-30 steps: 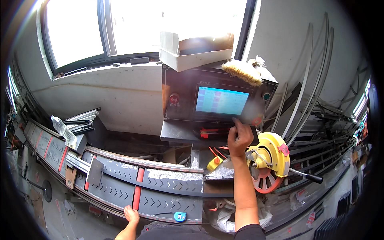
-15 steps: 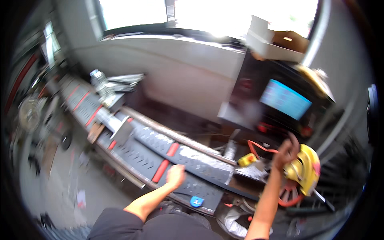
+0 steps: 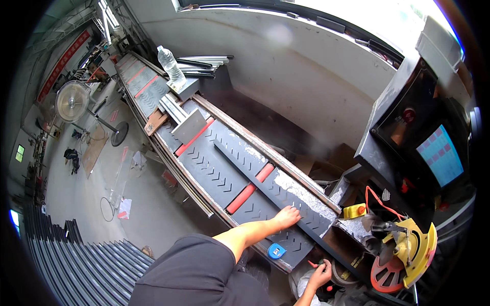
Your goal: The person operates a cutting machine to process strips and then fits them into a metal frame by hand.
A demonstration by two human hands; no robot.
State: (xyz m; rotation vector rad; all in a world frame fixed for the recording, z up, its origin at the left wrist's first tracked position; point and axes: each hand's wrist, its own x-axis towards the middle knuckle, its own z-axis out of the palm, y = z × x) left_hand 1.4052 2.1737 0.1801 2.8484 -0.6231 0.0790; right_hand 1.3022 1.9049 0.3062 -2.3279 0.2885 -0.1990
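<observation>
A long dark metal bar lies lengthwise along the roller table, its near end reaching the cutting saw. My left hand is closed over the bar's edge, fingers curled against it. At the lower right, my right hand is closed beside the bar, next to a small red-tipped handle; what its fingers hold is too small to make out. The saw with its yellow guard and red slotted cover stands right of that hand. A blue tape measure rests on the table's near edge.
Red rollers cross the table. A water bottle stands at its far side. A control cabinet with a lit screen is at the right, above a yellow switch box. Stacked dark profiles lie lower left; a fan stands beyond.
My right hand has come down from beside the yellow saw guard to the bar's near end. The head view has swung left. My left hand stays on the bar.
</observation>
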